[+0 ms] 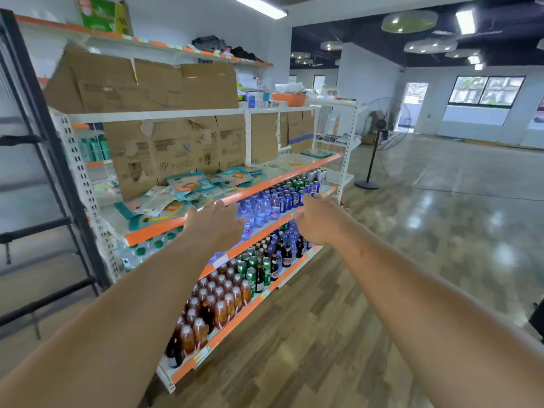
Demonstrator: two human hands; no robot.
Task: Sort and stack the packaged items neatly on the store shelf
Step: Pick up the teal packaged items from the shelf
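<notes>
At the orange-edged shelf (265,185), left hand (215,222) and right hand (319,219) reach empty, fingers loose, toward scattered packets (191,187): likely light, floppy, slippery, best pinched at edges.

Both arms are out in front of you, nearly straight. Left forearm (117,304) comes up from the lower left, right forearm (426,304) from the lower right, and they converge toward the hands. Left hand (216,223) has its back toward you and palm facing away. Its fingers (218,205) are extended forward and close together, thumb (239,222) splayed toward the other hand. It grips nothing. Right hand (319,222) is level with the left and near it, with a gap between, not touching. Its back is up, wrist turned slightly inward, fingers (309,200) reaching forward and loosely bent. The fingertips are too blurred to read. It holds nothing visible.
</notes>
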